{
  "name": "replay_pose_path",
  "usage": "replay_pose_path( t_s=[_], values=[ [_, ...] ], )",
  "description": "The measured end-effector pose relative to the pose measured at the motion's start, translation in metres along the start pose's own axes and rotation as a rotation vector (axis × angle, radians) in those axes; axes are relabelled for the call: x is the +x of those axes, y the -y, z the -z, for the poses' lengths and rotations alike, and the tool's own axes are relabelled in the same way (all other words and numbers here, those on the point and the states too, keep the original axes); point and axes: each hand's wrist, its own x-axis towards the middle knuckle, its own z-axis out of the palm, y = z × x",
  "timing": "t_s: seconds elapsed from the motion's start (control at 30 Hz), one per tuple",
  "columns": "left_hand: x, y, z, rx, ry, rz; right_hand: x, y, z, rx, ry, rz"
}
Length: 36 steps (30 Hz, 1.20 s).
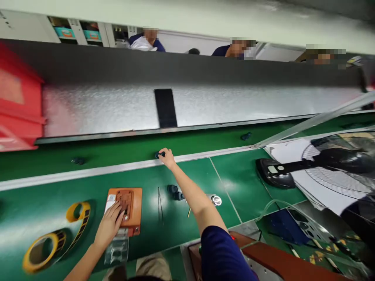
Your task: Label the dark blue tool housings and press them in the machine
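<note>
Navy short sleeve [225,253] nearest; right hand [166,157] stretched to the white rear strip [205,154] of the green bench [234,171], thumb and fingers pinched on a small dark-blue lumpy piece [157,155]. Left hand [113,219] flat, fingers extended, over the orange-brown rectangular fixture [137,203]. Risks: tiny grip area, so the piece could slip; low forearm could knock the clustered dark-blue pieces [175,192] or thin metal tweezers [159,203]. Containers: clear moulded plastic tray [117,251], contents unreadable; red plastic bin [29,105], inside hidden.
</note>
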Motion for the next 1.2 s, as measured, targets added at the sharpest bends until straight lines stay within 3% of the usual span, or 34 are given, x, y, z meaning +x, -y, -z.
replay_pose_path(
  t_s=[0.1, 0.17, 0.23, 0.27, 0.3, 0.37, 0.43, 0.5, 0.63, 0.77, 0.87, 0.97, 1.1, 1.2],
  values=[
    [-0.004, -0.047, 0.019, -0.426, -0.096, 0.251, -0.071, 0.053, -0.027, 0.092, 0.238, 0.255],
    [-0.009, -0.070, 0.034, -0.713, -0.090, 0.432, -0.123, 0.084, -0.040, 0.188, 0.483, 0.483],
    [-0.019, -0.082, 0.053, -0.874, 0.035, 0.507, -0.170, 0.110, -0.049, 0.327, 0.711, 0.731],
    [-0.025, -0.084, 0.064, -1.057, 0.200, 0.583, -0.189, 0.120, -0.052, 0.388, 0.767, 0.807],
    [-0.032, -0.085, 0.074, -1.146, 0.264, 0.606, -0.207, 0.129, -0.057, 0.436, 0.775, 0.834],
    [-0.048, -0.084, 0.094, -1.339, 0.367, 0.628, -0.235, 0.142, -0.067, 0.506, 0.674, 0.757],
    [-0.065, -0.081, 0.108, -1.441, 0.351, 0.589, -0.258, 0.149, -0.080, 0.593, 0.552, 0.616],
    [-0.080, -0.077, 0.116, -1.460, 0.263, 0.525, -0.278, 0.152, -0.096, 0.667, 0.471, 0.484],
    [-0.107, -0.067, 0.115, -1.394, 0.058, 0.478, -0.316, 0.156, -0.126, 0.547, 0.345, 0.414],
    [-0.129, -0.055, 0.101, -1.315, 0.019, 0.534, -0.348, 0.158, -0.150, 0.360, 0.274, 0.438],
    [-0.138, -0.047, 0.086, -1.240, -0.016, 0.506, -0.362, 0.150, -0.166, 0.306, 0.206, 0.415],
    [-0.143, -0.038, 0.068, -1.183, -0.032, 0.508, -0.357, 0.129, -0.178, 0.309, 0.167, 0.411],
    [-0.147, -0.020, 0.048, -1.045, 0.040, 0.569, -0.304, 0.092, -0.183, 0.296, 0.122, 0.412],
    [-0.151, 0.001, 0.035, -0.748, -0.077, 0.516, -0.243, 0.068, -0.183, 0.263, 0.099, 0.416]
  ],
)
